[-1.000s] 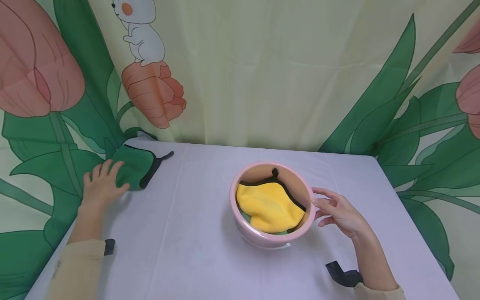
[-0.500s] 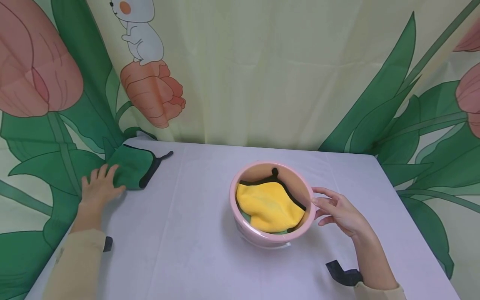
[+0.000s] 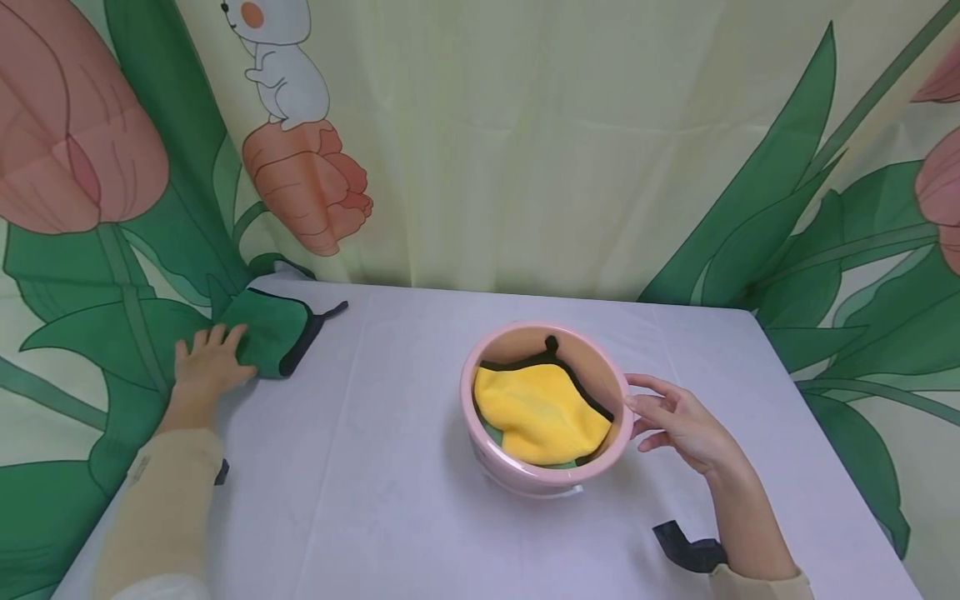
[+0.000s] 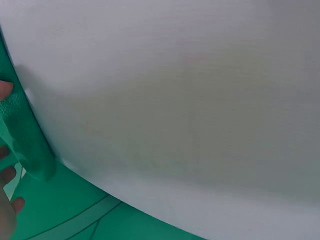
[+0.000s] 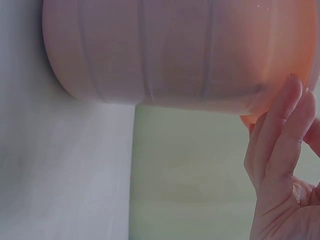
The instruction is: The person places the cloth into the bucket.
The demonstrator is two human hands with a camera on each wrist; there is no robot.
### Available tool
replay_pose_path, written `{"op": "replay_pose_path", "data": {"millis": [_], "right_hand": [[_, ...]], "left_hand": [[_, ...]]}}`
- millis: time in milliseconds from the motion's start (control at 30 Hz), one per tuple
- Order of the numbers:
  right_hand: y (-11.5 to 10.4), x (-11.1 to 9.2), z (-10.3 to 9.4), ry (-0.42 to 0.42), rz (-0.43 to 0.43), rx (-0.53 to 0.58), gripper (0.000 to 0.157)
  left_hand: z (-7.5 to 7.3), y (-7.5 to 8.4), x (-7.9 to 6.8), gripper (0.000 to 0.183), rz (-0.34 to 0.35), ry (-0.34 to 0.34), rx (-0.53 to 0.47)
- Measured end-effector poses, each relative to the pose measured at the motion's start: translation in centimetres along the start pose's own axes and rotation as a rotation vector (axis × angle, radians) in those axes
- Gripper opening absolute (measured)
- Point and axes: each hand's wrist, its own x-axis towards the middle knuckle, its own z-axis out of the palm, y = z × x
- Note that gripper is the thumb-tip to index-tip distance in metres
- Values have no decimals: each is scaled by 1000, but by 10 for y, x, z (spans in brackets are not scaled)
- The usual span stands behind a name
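Note:
A green cloth [image 3: 273, 333] with black edging and a hanging loop lies at the table's far left corner. My left hand [image 3: 208, 371] is at its near left side, fingers spread; in the left wrist view the thumb [image 4: 5, 90] rests on the green fabric. A pink bucket [image 3: 517, 479] stands upright right of the middle. Inside it lies a yellow cloth [image 3: 543, 412] with black edging and a loop, with a bit of green fabric beneath. My right hand [image 3: 690, 429] touches the bucket's rim from the right, its fingers nearly straight along the outer wall [image 5: 175, 55].
A white cloth covers the table [image 3: 390, 400]. Behind it hangs a curtain [image 3: 510, 167] printed with tulips, leaves and a rabbit on a carrot. A thin white handle [image 3: 540, 494] hangs low on the bucket's front. A black strap [image 3: 686, 546] sticks out at the right wrist.
My left hand has slid slightly right along the green cloth's near edge, its forearm turning a little. The right hand and bucket have stayed put.

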Motion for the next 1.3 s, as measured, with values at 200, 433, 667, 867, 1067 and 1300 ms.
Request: {"op": "replay_pose_path", "data": {"millis": [200, 433, 667, 867, 1067, 1300], "right_hand": [[0, 0, -1, -1, -3, 0, 58], [-1, -1, -2, -8, -17, 5, 56], [0, -1, -2, -14, -16, 14, 55], [1, -1, -1, -13, -21, 9, 56], [2, -1, -1, -8, -11, 7, 56], [1, 0, -1, -12, -15, 9, 57]], "left_hand": [[0, 2, 9, 69, 20, -19, 35], [1, 8, 11, 68, 27, -60, 44], [4, 13, 10, 61, 55, -58, 74], [10, 14, 10, 55, 50, -44, 89], [16, 16, 13, 50, 15, -17, 81], [18, 19, 14, 46, 0, 21, 104]]}}
